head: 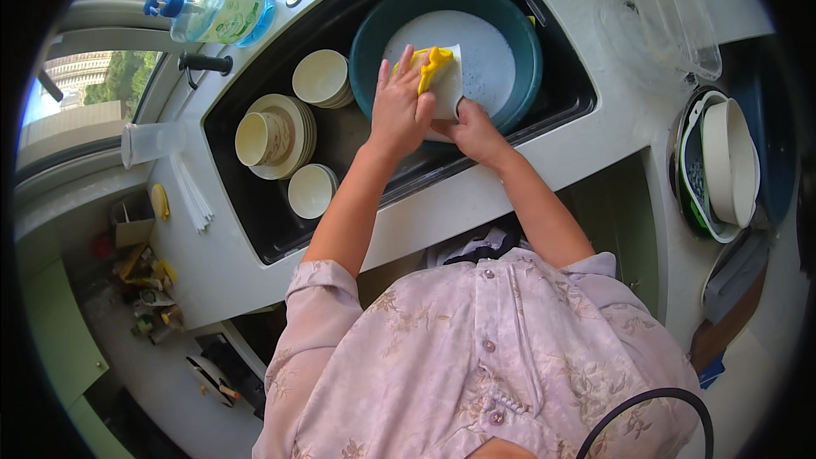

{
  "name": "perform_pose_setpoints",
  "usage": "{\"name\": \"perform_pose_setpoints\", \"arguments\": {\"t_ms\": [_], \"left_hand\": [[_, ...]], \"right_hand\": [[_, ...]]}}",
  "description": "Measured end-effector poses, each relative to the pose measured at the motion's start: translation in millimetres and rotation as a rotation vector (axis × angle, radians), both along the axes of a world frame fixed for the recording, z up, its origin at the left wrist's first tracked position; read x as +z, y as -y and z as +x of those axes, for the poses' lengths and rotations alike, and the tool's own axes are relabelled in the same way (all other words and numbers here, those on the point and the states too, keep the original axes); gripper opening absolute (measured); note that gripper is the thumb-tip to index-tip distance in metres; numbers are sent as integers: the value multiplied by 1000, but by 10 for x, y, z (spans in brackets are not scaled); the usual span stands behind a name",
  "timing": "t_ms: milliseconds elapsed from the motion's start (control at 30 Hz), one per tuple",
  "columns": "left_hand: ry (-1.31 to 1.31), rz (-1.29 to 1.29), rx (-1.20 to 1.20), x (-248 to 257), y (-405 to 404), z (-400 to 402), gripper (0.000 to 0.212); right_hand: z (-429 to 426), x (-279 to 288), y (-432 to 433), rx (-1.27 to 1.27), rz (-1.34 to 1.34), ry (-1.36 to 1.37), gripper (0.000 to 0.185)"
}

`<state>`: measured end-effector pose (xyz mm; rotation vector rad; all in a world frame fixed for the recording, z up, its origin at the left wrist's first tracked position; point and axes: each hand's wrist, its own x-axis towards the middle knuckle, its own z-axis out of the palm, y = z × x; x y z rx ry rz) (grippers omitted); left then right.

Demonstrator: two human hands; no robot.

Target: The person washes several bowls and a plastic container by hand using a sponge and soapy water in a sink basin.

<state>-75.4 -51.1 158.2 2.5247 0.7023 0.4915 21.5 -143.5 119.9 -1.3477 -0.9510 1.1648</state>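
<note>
My left hand (pixel 401 105) presses a yellow cloth (pixel 437 65) against a white dish (pixel 457 73), its fingers spread along the dish. The dish's lower edge is in the grip of my right hand (pixel 479 132). Both hands are over a dark green plastic basin (pixel 530 70) of foamy water (pixel 488 44), at its near side. My hands and the cloth cover much of the dish, so its full shape cannot be made out. The basin stands in a black sink (pixel 376 166).
Left of the basin are stacked bowls (pixel 319 76), a stack of plates (pixel 299 156) topped by a cup (pixel 255 139), and more small bowls (pixel 310 192). A blue soap bottle (pixel 226 16) lies by the window. Nested basins and colanders (pixel 727 162) are at right.
</note>
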Motion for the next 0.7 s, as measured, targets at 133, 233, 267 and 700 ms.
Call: {"name": "perform_pose_setpoints", "arguments": {"t_ms": [133, 233, 267, 700], "left_hand": [[-42, 25, -70, 9, 338, -136, 45], [0, 103, 28, -14, 66, 13, 43], [-24, 146, 112, -55, -105, 21, 41], [-264, -476, 161, -169, -438, 269, 34]], "right_hand": [[81, 24, 42, -110, -45, -60, 26], [11, 58, 19, -22, -39, 1, 26], [-59, 99, -5, 66, -29, 34, 27], [76, -20, 67, -13, -89, -51, 33]]}}
